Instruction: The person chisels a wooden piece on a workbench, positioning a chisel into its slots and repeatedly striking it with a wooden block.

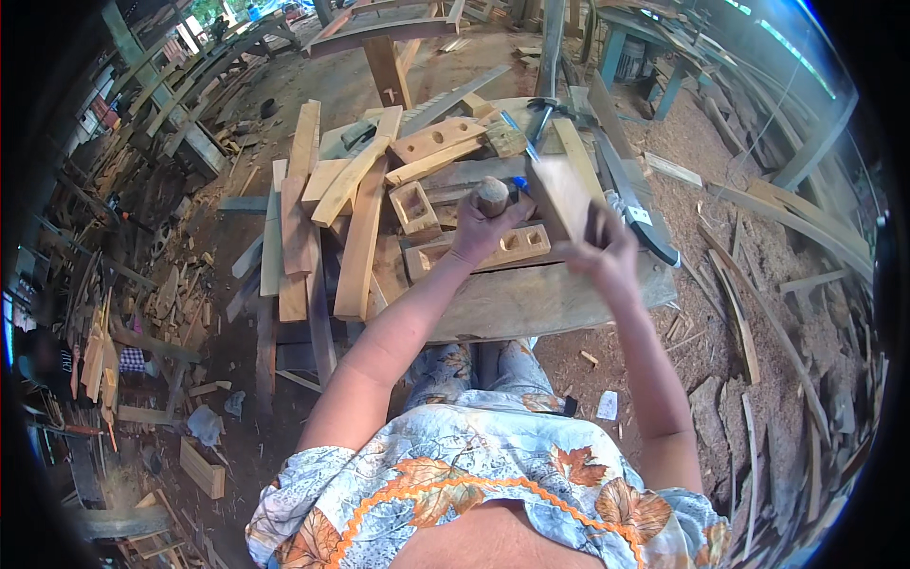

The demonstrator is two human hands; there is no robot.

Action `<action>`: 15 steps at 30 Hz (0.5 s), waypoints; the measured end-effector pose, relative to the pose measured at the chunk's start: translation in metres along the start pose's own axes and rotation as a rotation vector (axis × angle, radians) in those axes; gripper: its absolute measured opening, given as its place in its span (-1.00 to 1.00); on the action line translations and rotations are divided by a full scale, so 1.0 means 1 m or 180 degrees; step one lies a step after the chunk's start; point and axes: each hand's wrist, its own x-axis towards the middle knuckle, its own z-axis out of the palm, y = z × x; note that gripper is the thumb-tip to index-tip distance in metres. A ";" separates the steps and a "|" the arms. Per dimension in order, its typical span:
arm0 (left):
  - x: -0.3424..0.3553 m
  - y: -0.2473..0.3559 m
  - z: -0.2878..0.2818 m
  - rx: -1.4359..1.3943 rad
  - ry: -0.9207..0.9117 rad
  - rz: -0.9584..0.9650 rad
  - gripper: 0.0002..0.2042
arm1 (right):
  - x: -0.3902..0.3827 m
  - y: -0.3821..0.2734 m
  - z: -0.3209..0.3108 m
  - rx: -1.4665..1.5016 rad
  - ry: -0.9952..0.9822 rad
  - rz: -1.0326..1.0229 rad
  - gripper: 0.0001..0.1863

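The blurred wooden block (561, 194) lies just right of the round-topped wooden handle (492, 192), apart from it, its long axis running mostly away from the near edge of the worktop (555, 303); the right hand (607, 251) is nearer. That hand's fingers are wrapped about the block's near end, while the left hand (479, 228) has its fingers curled around the handle, its lower end hidden, above a slotted timber (522, 246) lying roughly along the worktop's near edge
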 end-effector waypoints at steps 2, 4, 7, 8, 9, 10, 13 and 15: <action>0.003 -0.003 -0.008 -0.0145 -0.0057 -0.0188 -0.83 | 0.005 -0.032 -0.006 -0.0260 0.0221 -0.0702 -0.02; 0.004 -0.009 -0.010 -0.0079 -0.0248 0.0060 -0.83 | 0.009 -0.046 -0.006 -0.0636 0.0258 -0.1621 0.00; 0.001 -0.019 -0.005 -0.0188 -0.0266 -0.0042 -0.82 | 0.007 -0.032 0.005 -0.0167 -0.0491 -0.0642 0.02; 0.000 -0.022 -0.002 -0.0294 -0.0240 -0.0124 -0.81 | 0.008 -0.021 0.011 0.0061 -0.0779 -0.0364 0.01; -0.001 -0.023 0.001 -0.0449 -0.0215 -0.0183 -0.80 | 0.008 -0.010 0.015 0.0431 -0.1028 -0.0209 -0.04; -0.001 -0.023 0.004 -0.0272 -0.0146 0.0308 -0.72 | 0.006 0.002 0.020 0.0429 -0.0980 -0.0167 -0.03; -0.003 -0.018 0.009 0.0208 -0.0389 0.0232 -0.68 | 0.004 0.017 0.033 0.0509 -0.0786 0.0044 -0.03; -0.003 -0.013 0.010 -0.0038 -0.0449 0.0199 -0.69 | 0.003 0.006 0.034 0.0469 -0.0679 0.0105 -0.01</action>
